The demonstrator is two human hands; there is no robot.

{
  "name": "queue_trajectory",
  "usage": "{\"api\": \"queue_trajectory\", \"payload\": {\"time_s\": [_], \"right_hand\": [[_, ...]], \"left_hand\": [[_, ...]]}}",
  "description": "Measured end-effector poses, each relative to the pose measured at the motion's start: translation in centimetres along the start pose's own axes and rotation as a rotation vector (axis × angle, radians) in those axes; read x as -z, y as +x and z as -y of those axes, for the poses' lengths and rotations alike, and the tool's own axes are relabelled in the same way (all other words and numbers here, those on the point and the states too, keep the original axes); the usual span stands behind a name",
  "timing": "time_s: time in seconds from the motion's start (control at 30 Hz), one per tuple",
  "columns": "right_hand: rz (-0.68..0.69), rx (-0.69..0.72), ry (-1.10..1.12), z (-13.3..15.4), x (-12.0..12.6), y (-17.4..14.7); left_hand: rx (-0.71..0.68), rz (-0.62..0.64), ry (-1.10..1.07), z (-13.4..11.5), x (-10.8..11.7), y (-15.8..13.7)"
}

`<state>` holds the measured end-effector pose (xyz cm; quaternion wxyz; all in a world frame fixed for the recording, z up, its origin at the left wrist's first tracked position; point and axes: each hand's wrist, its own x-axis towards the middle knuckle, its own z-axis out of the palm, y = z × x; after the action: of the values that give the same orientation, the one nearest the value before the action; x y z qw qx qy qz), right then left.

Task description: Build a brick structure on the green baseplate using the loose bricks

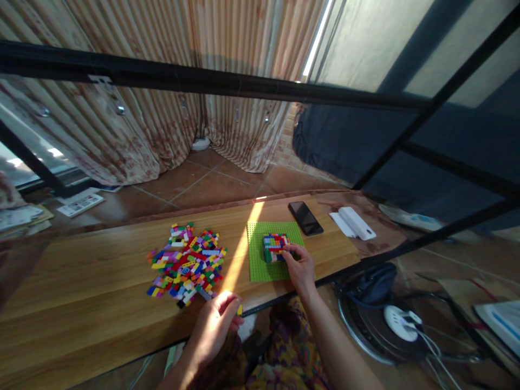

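A low, many-coloured build of toy bricks sits on a green studded baseplate. My right hand reaches over the plate's right side, thumb and fingers pinched on a brick at the build's right edge. Whether that brick is loose or attached is hidden by the fingertips. Close to the table's front edge, my left hand is closed around a small yellow toy brick, one end of which shows past the fingers. To the left of the plate lies a spread pile of loose toy bricks in mixed colours.
A black phone lies behind the plate's right corner on the wooden table. Farther right is a white case-like object. A white power strip with cables sits on a round stool-like surface at lower right. Dark metal bars cross behind the table.
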<state>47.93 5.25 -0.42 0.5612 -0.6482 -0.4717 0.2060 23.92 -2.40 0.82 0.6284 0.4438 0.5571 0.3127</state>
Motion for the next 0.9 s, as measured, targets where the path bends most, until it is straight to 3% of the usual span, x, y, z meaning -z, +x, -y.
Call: {"api": "queue_trajectory", "payload": {"time_s": [0.3, 0.5, 0.63, 0.9], "right_hand": [[0.006, -0.007, -0.029, -0.2, 0.1, 0.0], [0.041, 0.002, -0.035, -0.3, 0.3, 0.2], [0.068, 0.023, 0.001, -0.4, 0.8, -0.1], [0.056, 0.059, -0.034, 0.0, 2.1, -0.4]], "left_hand": [[0.066, -0.026, -0.009, -1.2, -0.2, -0.1], [0.091, -0.036, -0.144, -1.7, -0.1, -0.3], [0.082, -0.024, -0.227, -1.4, 0.1, -0.6], [0.030, -0.007, -0.184, -0.5, 0.4, -0.4]]}}
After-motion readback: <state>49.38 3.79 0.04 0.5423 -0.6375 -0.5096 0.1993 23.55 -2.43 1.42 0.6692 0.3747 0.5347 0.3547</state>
